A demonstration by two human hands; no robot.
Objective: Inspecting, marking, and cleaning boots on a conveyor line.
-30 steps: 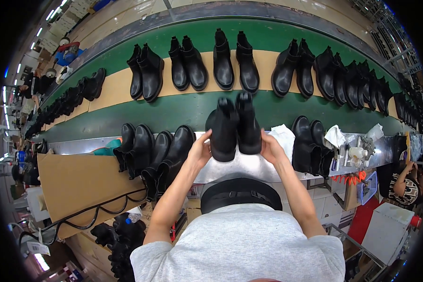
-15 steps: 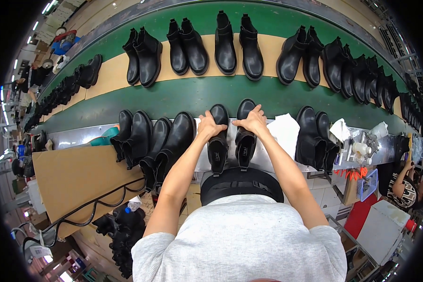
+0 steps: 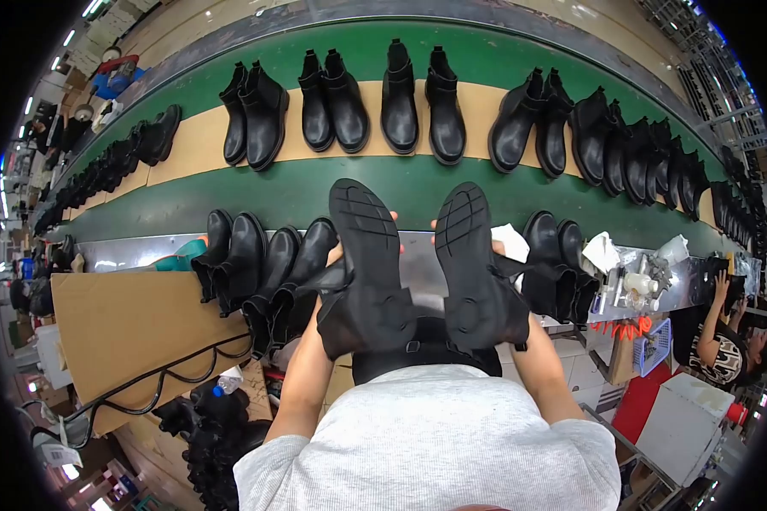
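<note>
A pair of black ankle boots is raised in front of me, the treaded soles turned up toward my head. Around the left boot (image 3: pixel 366 264) my left hand (image 3: pixel 336 254) is closed, and only bits of its fingers show past the sole. The right boot (image 3: pixel 466 264) is gripped the same way by my right hand (image 3: pixel 498 247), whose fingertips peek out on both sides. Both heels point toward my waist. Most of each hand is hidden behind its boot.
Black boots (image 3: pixel 400 106) stand on a cardboard strip on the green belt (image 3: pixel 273 192). Other pairs lean at the metal ledge (image 3: pixel 424 274), left and right. A white cloth (image 3: pixel 511 243), bottles (image 3: pixel 639 284), a cardboard sheet (image 3: pixel 136 332) and a blue basket (image 3: pixel 654 347) are nearby. A co-worker (image 3: pixel 724 353) is far right.
Both hands have lifted the two boots from the metal ledge and tipped them, so the soles now show instead of the uppers and openings. The view has shifted slightly.
</note>
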